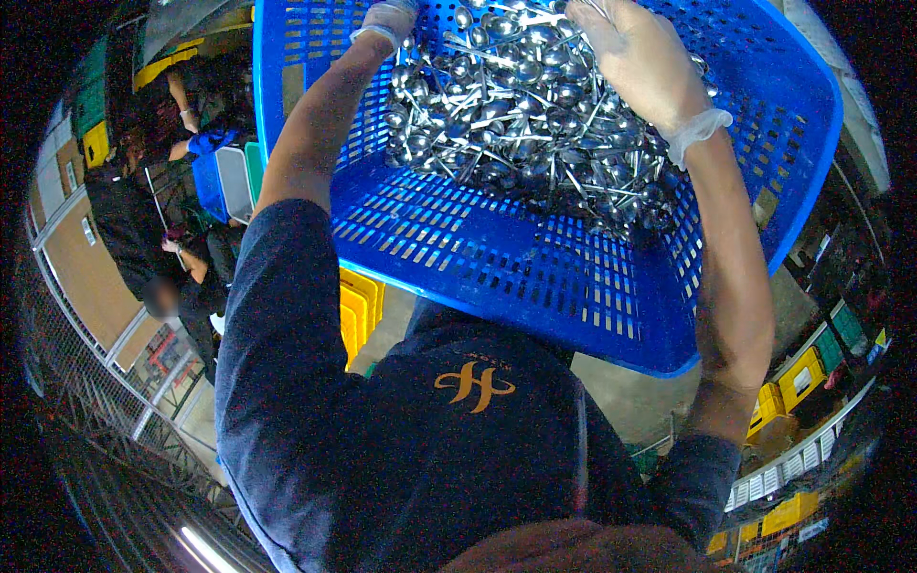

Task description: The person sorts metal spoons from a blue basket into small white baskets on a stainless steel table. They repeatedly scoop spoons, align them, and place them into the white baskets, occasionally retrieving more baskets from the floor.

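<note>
A large blue slotted plastic basket (468,258) fills the upper part of the view, tilted toward me. Heaped inside it are many shiny metal spoons (535,124), lying in all directions. My right hand (650,67), in a clear thin glove, reaches over the right side of the heap. Its thumb and fingers are bent together at the top edge, with thin metal spoon handles showing between them. My left hand (390,19), gloved too, is at the far left of the heap. The picture's upper edge cuts off its fingers.
Stacked yellow baskets (359,310) stand below the blue basket's left side. At left, a person in dark clothes (143,229) works near a grey and blue bin (227,181). More yellow crates (800,377) are at the right, and wire mesh fencing (95,349) runs along the left.
</note>
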`<state>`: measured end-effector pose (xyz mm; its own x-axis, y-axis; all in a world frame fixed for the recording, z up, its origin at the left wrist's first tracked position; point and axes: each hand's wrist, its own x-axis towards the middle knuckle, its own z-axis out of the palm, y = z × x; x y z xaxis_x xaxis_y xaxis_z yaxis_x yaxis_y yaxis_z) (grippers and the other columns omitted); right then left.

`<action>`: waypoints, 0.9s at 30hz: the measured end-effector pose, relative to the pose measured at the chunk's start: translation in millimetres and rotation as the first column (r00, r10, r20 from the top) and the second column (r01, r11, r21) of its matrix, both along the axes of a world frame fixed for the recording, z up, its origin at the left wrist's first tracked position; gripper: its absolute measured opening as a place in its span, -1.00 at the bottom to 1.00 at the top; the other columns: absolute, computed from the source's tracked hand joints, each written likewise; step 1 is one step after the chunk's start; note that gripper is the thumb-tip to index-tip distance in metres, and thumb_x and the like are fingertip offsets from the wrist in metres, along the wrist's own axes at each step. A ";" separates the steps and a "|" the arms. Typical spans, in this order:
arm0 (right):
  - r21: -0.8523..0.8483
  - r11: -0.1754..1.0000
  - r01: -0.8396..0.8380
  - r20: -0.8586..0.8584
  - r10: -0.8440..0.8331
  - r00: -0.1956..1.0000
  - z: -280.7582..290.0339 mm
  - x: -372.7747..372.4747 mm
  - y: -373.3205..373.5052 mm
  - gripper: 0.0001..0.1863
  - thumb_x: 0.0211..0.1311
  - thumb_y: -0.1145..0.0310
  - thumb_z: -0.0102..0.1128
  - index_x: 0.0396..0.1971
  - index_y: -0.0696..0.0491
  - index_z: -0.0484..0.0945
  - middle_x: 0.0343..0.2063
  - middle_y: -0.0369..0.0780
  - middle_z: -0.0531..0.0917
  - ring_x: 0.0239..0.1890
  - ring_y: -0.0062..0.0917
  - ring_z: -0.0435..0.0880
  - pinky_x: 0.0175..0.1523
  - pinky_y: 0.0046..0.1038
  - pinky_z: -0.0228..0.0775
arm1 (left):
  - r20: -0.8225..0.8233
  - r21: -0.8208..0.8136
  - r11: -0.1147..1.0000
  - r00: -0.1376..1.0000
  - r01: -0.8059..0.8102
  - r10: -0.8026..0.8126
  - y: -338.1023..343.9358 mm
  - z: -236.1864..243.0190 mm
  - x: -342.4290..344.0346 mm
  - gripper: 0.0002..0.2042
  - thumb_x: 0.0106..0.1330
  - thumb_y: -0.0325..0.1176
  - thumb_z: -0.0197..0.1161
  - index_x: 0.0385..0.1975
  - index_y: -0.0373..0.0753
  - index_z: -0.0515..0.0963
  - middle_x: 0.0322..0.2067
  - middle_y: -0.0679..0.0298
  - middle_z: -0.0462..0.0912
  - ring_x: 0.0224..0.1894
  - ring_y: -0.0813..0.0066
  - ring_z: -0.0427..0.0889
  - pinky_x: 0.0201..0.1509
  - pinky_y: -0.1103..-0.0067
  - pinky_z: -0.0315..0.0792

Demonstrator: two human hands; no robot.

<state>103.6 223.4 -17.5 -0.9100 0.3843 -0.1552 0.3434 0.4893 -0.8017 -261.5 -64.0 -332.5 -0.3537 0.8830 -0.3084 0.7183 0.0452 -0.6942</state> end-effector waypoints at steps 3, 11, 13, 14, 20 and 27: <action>0.045 0.999 -0.018 -0.002 0.018 1.000 -5.5 0.3 -3.2 -0.70 0.49 0.20 0.02 -0.28 0.16 0.51 -0.44 0.12 0.63 -0.29 0.13 0.64 -0.23 0.01 0.42 | 0.227 -0.049 0.997 0.971 -0.061 0.070 7.7 13.9 -6.4 -0.80 0.30 -0.35 0.16 -0.20 -0.21 0.67 -0.26 0.09 0.71 -0.22 0.20 0.75 -0.38 0.30 0.60; 0.065 0.995 -0.080 0.037 0.078 0.996 -17.5 1.4 -16.4 -0.74 0.52 0.19 0.06 -0.11 0.07 0.59 -0.38 0.02 0.72 -0.31 -0.02 0.72 -0.18 -0.13 0.52 | 0.744 0.355 0.898 0.660 -0.259 -0.104 80.6 276.0 88.4 -0.82 0.29 -0.37 0.24 -0.19 -0.24 0.71 -0.32 0.00 0.75 -0.26 -0.01 0.75 -0.20 0.28 0.62; 0.043 0.995 -0.088 -0.121 0.092 0.988 -32.1 -0.9 -23.4 -0.73 0.53 0.18 0.08 -0.04 0.03 0.62 -0.40 -0.03 0.75 -0.33 -0.09 0.75 -0.16 -0.17 0.56 | 0.854 0.342 0.870 0.503 -0.355 -0.130 95.3 331.6 111.5 -0.76 0.25 -0.39 0.33 -0.10 -0.24 0.70 -0.29 -0.01 0.76 -0.28 0.03 0.77 -0.18 0.30 0.60; 0.079 0.993 -0.088 -0.131 0.098 0.987 -31.0 -2.5 -26.3 -0.72 0.53 0.17 0.07 -0.03 0.04 0.62 -0.39 -0.03 0.75 -0.33 -0.09 0.75 -0.17 -0.17 0.56 | 0.899 0.288 0.860 0.428 -0.422 -0.091 105.6 345.6 122.0 -0.77 0.28 -0.37 0.34 -0.11 -0.27 0.70 -0.30 0.00 0.77 -0.29 0.11 0.78 -0.18 0.33 0.61; -0.021 0.996 -0.091 -0.073 0.089 0.993 -30.4 2.6 -25.7 -0.66 0.54 0.13 0.09 0.06 0.04 0.60 -0.35 0.05 0.70 -0.29 -0.01 0.69 -0.16 -0.19 0.49 | 0.857 -0.330 0.613 -0.500 -0.718 -0.124 138.1 327.1 140.1 -0.73 0.51 -0.28 0.25 -0.16 -0.42 0.69 -0.37 0.22 0.75 -0.29 0.49 0.75 -0.21 0.52 0.67; -0.106 0.988 -0.111 -0.034 0.107 0.994 -5.0 -3.1 -18.5 -0.70 0.53 0.21 0.01 -0.27 0.16 0.53 -0.44 0.04 0.63 -0.38 -0.04 0.64 -0.23 -0.12 0.42 | 0.727 0.035 0.950 0.660 -0.310 0.188 26.8 102.5 52.7 -0.78 0.35 -0.42 0.16 -0.07 -0.25 0.65 -0.23 -0.15 0.73 -0.17 -0.20 0.73 -0.08 0.06 0.64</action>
